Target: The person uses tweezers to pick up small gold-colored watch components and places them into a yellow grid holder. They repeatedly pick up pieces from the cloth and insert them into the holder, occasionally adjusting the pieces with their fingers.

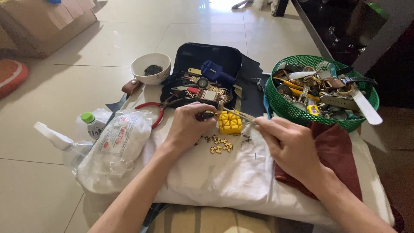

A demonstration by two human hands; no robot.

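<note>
— What are the hands gripping?
— The left hand [186, 126] pinches a dark watch piece [205, 115] against the ribbed yellow plastic block [230, 122]; the right hand [288, 144] is closed on thin metal tweezers [238, 114].
— Where?
— Mid white cloth [215, 172], small gold links [220, 144] beside it; glossy tiled floor [64, 86] around.

A single camera worn on the person's head looks forward and steeply down over both forearms, near enough that the left hand [186, 125] and the right hand [290, 144] sit in the middle of the frame. It faces across the white cloth [215, 172] toward the tiled floor [108, 47] beyond, with the green basket [276, 101] at the right and the white bowl [139, 64] farther off at upper left.
</note>
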